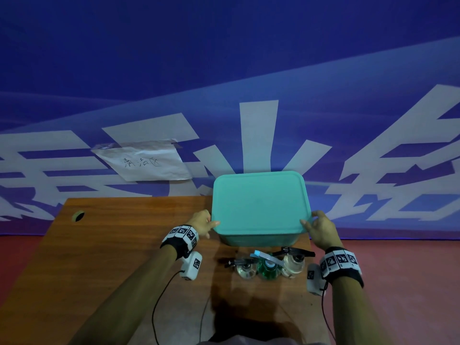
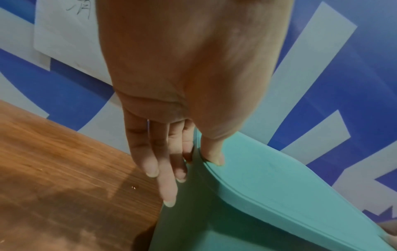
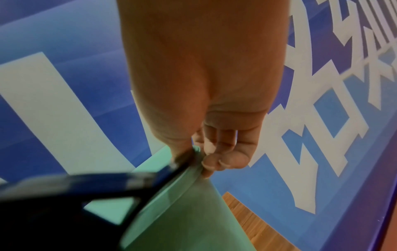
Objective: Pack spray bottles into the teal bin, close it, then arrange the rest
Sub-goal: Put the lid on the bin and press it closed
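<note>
The teal bin point(image 1: 256, 239) stands at the table's far right with its teal lid point(image 1: 258, 202) lying flat on top. My left hand point(image 1: 211, 226) is at the lid's front left corner, my right hand point(image 1: 307, 224) at the front right corner. In the left wrist view the left hand point(image 2: 201, 160) has its thumb on the lid point(image 2: 279, 183) and its index finger tucked under the rim; the other fingers lie straight along the wall. The right hand point(image 3: 194, 160) pinches the lid's edge point(image 3: 163, 158) with curled fingers. Three spray bottles stand in front of the bin: clear point(image 1: 245, 268), green point(image 1: 268, 268), clear point(image 1: 293, 265).
The wooden table point(image 1: 124, 245) has a cable hole point(image 1: 78, 216) at its far left. Its right edge runs just beside the bin. A paper sign point(image 1: 144, 161) hangs on the blue banner behind. A black bottle trigger point(image 3: 86, 195) blurs the right wrist view.
</note>
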`<action>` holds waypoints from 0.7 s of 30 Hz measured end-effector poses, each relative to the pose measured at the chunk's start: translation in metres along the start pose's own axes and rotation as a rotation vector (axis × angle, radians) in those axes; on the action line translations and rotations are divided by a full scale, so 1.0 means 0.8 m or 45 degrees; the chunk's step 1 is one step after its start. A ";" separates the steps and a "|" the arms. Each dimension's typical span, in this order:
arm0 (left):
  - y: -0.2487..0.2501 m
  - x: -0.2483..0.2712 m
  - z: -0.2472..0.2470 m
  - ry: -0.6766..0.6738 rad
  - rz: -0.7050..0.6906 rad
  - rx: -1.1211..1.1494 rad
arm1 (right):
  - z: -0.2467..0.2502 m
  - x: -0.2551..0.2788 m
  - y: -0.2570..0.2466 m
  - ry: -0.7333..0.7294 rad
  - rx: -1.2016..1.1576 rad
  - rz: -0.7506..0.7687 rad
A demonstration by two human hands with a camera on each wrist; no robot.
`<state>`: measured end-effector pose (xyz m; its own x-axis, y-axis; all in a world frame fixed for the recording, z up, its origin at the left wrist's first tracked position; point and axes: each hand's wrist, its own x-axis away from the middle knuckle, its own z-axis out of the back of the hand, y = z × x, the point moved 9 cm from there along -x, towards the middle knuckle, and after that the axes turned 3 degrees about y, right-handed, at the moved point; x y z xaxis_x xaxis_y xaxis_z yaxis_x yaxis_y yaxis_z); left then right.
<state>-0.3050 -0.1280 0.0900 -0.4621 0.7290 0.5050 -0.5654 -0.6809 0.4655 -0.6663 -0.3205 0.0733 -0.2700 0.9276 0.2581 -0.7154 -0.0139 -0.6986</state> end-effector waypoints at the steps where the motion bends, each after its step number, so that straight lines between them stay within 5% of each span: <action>1: 0.001 0.001 -0.002 -0.013 0.002 0.010 | -0.001 0.000 0.001 0.007 -0.006 -0.011; 14: -0.008 -0.009 -0.034 -0.234 -0.019 0.092 | -0.005 0.002 0.009 -0.015 -0.032 -0.158; 21: -0.011 -0.006 -0.041 -0.125 0.032 0.250 | -0.011 0.007 0.001 -0.077 -0.059 -0.137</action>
<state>-0.3199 -0.1237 0.0598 -0.4002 0.7079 0.5820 -0.4066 -0.7063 0.5795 -0.6629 -0.3124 0.0683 -0.2325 0.8988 0.3717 -0.7122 0.1030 -0.6944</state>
